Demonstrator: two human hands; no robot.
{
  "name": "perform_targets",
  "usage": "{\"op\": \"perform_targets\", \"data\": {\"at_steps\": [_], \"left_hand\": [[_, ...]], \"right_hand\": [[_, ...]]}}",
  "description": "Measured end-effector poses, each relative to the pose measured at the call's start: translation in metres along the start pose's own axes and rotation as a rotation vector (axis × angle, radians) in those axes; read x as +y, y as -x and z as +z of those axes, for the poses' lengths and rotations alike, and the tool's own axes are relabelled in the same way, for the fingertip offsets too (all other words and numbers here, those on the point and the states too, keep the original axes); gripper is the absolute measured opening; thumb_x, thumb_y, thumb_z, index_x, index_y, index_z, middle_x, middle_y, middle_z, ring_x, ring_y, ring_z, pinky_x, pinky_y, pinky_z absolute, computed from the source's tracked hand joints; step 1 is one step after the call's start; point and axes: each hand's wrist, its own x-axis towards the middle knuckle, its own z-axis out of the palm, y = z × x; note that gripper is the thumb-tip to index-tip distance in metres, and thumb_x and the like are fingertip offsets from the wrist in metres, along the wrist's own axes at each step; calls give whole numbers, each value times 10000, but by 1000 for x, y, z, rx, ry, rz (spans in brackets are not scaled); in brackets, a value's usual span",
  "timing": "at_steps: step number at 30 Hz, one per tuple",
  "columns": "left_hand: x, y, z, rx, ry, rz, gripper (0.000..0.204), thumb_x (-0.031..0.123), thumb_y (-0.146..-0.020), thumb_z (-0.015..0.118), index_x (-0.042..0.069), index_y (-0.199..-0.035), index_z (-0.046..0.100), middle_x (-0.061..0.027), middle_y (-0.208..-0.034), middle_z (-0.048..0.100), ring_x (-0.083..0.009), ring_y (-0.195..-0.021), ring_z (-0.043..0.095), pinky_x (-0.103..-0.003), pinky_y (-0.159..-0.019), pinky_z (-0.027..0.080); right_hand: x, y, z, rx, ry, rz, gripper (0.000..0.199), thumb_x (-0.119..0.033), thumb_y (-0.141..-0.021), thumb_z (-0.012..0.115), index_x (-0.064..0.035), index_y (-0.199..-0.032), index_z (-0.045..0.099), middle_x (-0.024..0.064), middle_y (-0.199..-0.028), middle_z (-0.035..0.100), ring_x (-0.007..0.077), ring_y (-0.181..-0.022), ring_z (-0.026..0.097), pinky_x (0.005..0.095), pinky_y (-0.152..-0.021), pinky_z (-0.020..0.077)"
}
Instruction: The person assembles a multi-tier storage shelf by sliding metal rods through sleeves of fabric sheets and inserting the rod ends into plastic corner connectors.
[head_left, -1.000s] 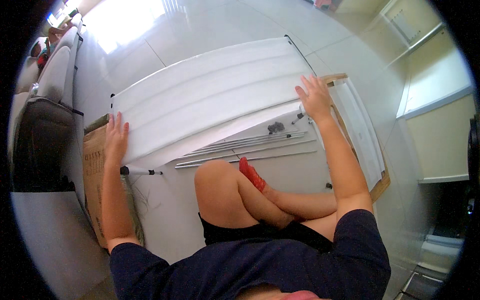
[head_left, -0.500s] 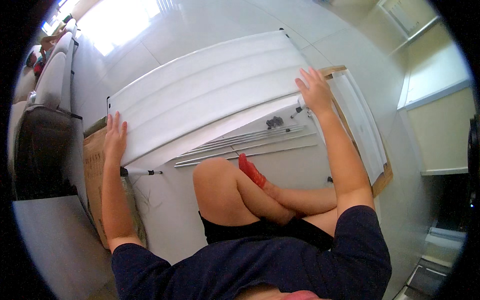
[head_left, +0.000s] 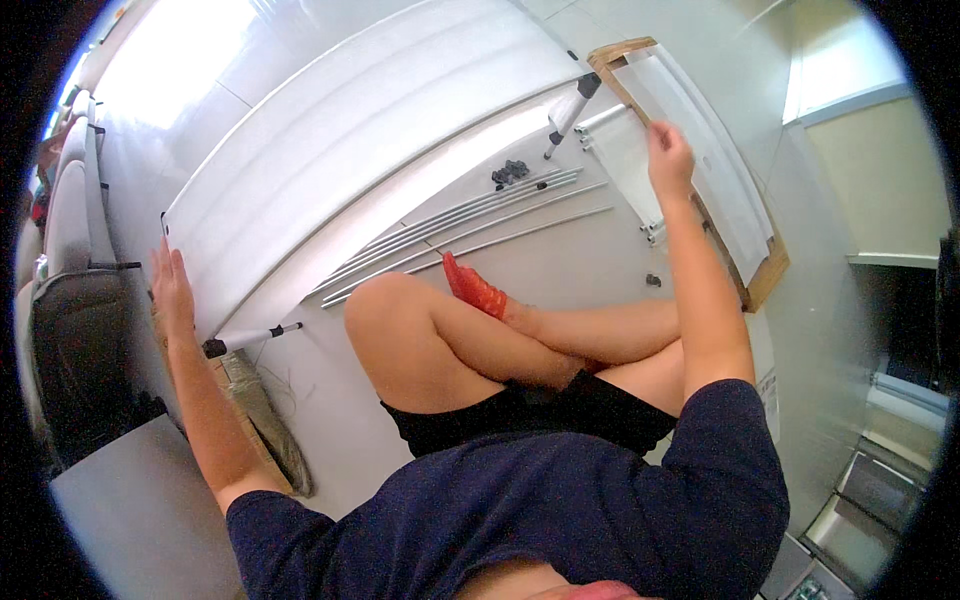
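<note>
A long white fabric-covered frame (head_left: 370, 120) stretches across the floor in front of me, with short white and black legs at its near corners. My left hand (head_left: 172, 300) lies along the frame's left end, fingers stretched out. One leg (head_left: 250, 338) sticks out toward me just right of that wrist. At the right corner another leg (head_left: 573, 115) points down. My right hand (head_left: 672, 160) is away from the frame, fingers curled, over the near side of an opened cardboard box (head_left: 765, 285). Nothing shows in its grip.
Several thin metal tubes (head_left: 430, 232) lie on the floor beyond my crossed legs, with dark plastic connectors (head_left: 510, 173) behind them. White fabric-covered parts (head_left: 625, 160) lie left of the box. A translucent sheet (head_left: 710, 160) covers the box. Grey seats (head_left: 75, 215) line the left.
My right hand has left the frame's right corner, moved right to the box and curled. The frame appears farther up and left in view. My left hand stays at its left end.
</note>
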Motion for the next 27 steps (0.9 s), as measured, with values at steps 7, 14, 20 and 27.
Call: {"op": "perform_targets", "data": {"at_steps": [7, 14, 20, 27], "left_hand": [[209, 75, -51, 209, 268, 569, 219, 89, -859, 567, 76, -1065, 640, -140, -1169, 596, -334, -1213, 473, -462, -1038, 351], [269, 152, -25, 13, 472, 613, 160, 10, -803, 578, 47, -934, 662, -124, -1136, 614, -329, -1184, 504, -471, -1009, 383], [279, 135, -34, 64, 484, 543, 179, -26, -764, 608, 38, -922, 663, -121, -1088, 630, -331, -1150, 531, -433, -949, 431], [383, 87, -7, -23, 599, 682, 281, 62, -799, 631, 71, -1080, 635, -115, -1226, 566, -300, -1243, 451, -444, -996, 402]], "right_hand": [[56, 82, 104, -532, -50, -127, 227, -112, -784, 592, -69, -999, 651, 143, -950, 633, 278, -902, 605, 368, -814, 472], [79, 96, 178, -586, 347, -390, 185, -117, -781, 589, -52, -947, 634, 152, -959, 589, 313, -985, 540, 388, -858, 450], [67, 89, 159, -522, 177, -351, 150, -112, -764, 625, -28, -887, 613, 143, -908, 604, 323, -914, 571, 397, -835, 468], [18, 49, 64, -169, -549, 243, 150, 1, -752, 688, -8, -871, 598, 72, -749, 619, 159, -621, 598, 296, -573, 541]]}}
